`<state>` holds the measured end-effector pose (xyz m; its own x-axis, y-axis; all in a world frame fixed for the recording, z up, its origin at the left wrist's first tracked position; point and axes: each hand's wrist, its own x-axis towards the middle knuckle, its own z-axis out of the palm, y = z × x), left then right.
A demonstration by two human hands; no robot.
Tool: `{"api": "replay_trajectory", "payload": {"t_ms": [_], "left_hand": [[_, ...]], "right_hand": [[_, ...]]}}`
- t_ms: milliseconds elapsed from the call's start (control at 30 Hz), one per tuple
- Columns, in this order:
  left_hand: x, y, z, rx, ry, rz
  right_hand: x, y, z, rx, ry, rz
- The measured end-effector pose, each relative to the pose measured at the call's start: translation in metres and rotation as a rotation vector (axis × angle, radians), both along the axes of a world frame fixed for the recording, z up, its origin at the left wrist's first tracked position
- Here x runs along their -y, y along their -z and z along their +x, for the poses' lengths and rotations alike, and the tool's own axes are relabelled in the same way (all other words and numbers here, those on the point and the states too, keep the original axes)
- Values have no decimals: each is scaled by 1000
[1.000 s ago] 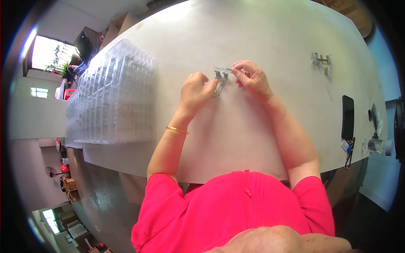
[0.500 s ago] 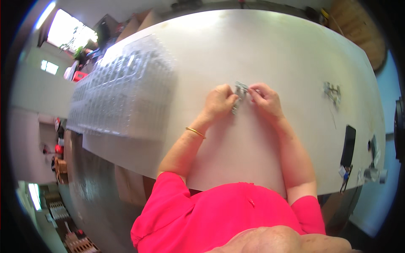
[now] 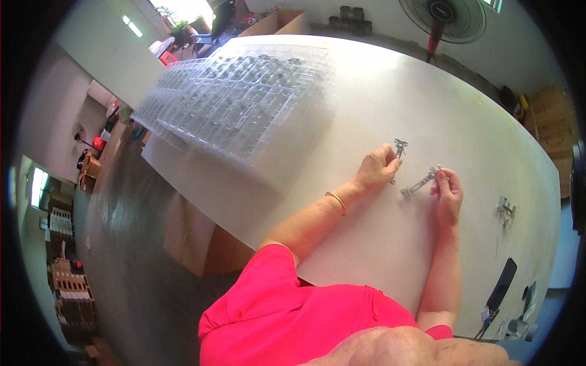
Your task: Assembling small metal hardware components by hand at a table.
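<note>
My left hand [image 3: 373,169] pinches a small grey metal bracket [image 3: 400,147] upright, its wider, T-shaped end sticking out above the fingers. A short way to the right, my right hand [image 3: 450,194] grips a second metal bracket [image 3: 419,185] by one end. That piece slants down and left, and its far end is close to the white tabletop [image 3: 354,244]; whether it touches, I cannot tell. The two brackets are apart. Several more small metal parts [image 3: 505,212] lie in a loose cluster to the right of my right hand.
Stacked clear plastic trays [image 3: 244,119] holding metal parts cover the table's left side. At the right edge lie a black phone-like slab [image 3: 502,284] and a grey tool-like object [image 3: 522,326]. A standing fan [image 3: 442,13] and an open cardboard box [image 3: 287,23] are beyond the far edge.
My hands, close together over the metal before, have moved apart, each with its own bracket. The view has turned, so the trays and table appear shifted right.
</note>
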<state>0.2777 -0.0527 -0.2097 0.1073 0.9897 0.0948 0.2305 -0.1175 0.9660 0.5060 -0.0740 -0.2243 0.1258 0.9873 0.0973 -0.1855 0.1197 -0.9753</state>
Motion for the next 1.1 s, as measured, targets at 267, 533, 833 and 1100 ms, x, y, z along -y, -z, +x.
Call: {"api": "replay_trajectory", "payload": {"t_ms": [267, 533, 833, 1100], "left_hand": [[3, -7, -6, 279, -9, -130], [-18, 11, -2, 357, -15, -132], [-20, 23, -7, 217, -208, 94], [-11, 16, -5, 61, -210, 205]], "right_hand": [[-21, 26, 68, -15, 460, 104], [-23, 38, 46, 153, 590, 245], [1, -27, -65, 414, 142, 87], [-13, -18, -105, 339, 142, 111]]}}
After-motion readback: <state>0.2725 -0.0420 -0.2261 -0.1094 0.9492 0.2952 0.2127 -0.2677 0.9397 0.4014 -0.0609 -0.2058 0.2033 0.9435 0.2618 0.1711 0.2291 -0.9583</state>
